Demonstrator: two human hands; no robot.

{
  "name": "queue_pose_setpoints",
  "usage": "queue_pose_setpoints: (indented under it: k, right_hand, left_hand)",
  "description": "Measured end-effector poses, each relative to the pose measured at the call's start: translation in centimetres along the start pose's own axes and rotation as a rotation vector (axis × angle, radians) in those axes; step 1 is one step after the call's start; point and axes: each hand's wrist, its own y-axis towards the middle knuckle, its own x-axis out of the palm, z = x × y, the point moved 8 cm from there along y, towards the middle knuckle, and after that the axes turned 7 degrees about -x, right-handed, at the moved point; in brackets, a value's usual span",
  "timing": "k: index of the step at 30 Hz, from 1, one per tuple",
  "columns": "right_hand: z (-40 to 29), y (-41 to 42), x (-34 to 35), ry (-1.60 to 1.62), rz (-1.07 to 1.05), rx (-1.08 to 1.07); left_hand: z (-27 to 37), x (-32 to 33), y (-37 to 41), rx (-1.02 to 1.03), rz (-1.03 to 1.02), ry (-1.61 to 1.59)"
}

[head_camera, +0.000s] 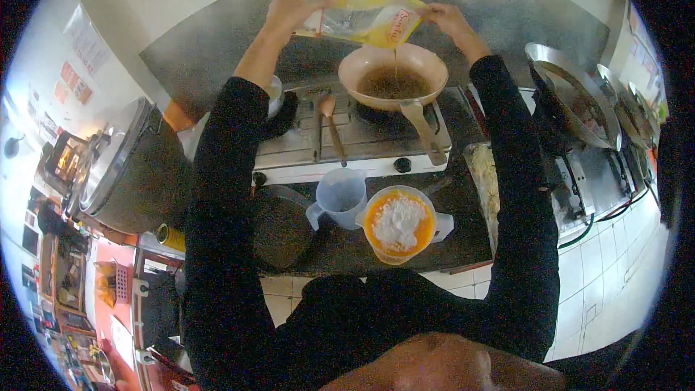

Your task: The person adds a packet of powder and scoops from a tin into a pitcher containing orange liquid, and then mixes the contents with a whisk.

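A yellow and clear plastic pouch (353, 8) is stretched between my hands above the stove. My left hand (296, 8) grips its wide end, and my right hand (448, 17) pinches the lower right corner. From the pouch a thin stream of oil-like liquid falls into the frying pan (355, 73). Brownish liquid (393, 81) covers the pan's bottom. The pan sits on the right burner of a gas stove (293, 168), its handle towards me. A wooden spoon (332, 125) lies on the stove to the pan's left.
In front of the stove stand a translucent measuring jug (342, 195) and another jug (371, 250) holding orange liquid topped with white powder. A dark round lid or pan (279, 225) lies left of them. Large metal pans (575, 98) stand at right; a big pot (141, 174) is at left.
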Motion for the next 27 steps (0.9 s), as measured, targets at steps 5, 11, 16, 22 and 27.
queue_pose_setpoints:
  k: [5,11,16,22,27]
  right_hand:
    - [-1.1,1.9,0.2,-0.018,0.043,-0.043]
    - [-5.3,5.2,0.6,-0.265,0.018,-0.205]
    - [-8.5,7.1,-0.2,-0.367,0.036,-0.268]
    - [-22.1,4.5,3.5,-0.338,0.059,-0.359]
    - [-30.1,5.6,10.6,-0.335,-0.031,-0.675]
  left_hand:
    - [-3.6,-0.1,0.8,0.023,-0.017,-0.201]
    - [-5.6,-0.5,-3.0,-0.033,0.004,-0.369]
    - [-7.1,0.6,-4.1,0.031,0.02,-0.558]
    - [-12.4,-0.4,-6.7,-0.196,-0.031,-0.556]
    - [-15.4,-3.7,-12.9,-0.221,-0.056,-0.612]
